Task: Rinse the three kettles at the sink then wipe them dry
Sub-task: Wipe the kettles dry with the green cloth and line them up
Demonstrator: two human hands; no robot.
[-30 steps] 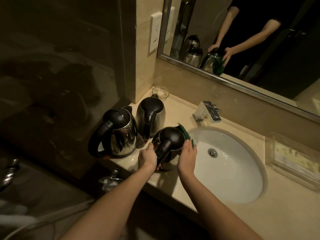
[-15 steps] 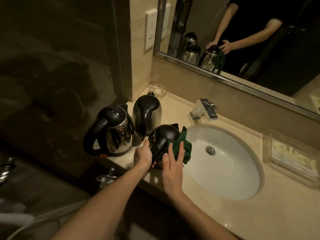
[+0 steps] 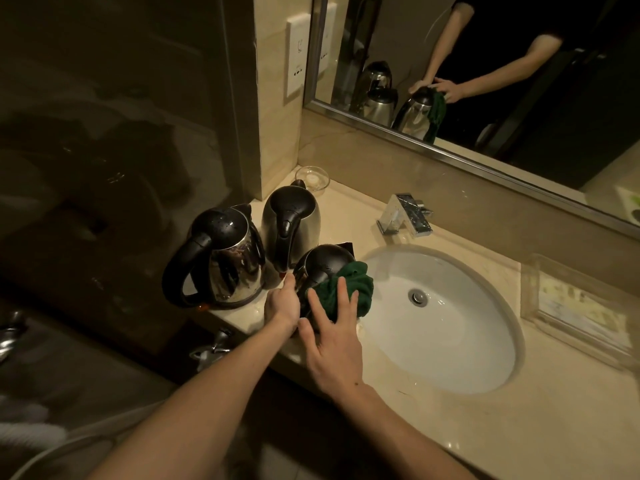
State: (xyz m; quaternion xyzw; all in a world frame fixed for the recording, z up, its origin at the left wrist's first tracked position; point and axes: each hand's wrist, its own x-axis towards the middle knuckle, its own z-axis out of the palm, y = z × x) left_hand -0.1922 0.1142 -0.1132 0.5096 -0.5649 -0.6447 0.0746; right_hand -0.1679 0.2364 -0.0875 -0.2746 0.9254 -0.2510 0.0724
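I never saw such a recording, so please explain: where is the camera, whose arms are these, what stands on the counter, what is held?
No machine: a person works bare-handed, and a camera on the head looks down. The left hand holds the near kettle by its handle; the right hand, fingers straight, presses a cloth on it. On the counter stand two more, the left kettle and back kettle, a glass dish and a tray, beside the sink and tap. The mirror shows the same arms.

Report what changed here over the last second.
The right hand slid the green cloth from the near kettle's far side round to its sink side, fingers now spread flat on it. The left hand kept gripping its handle; the leftmost kettle and back kettle stayed put.
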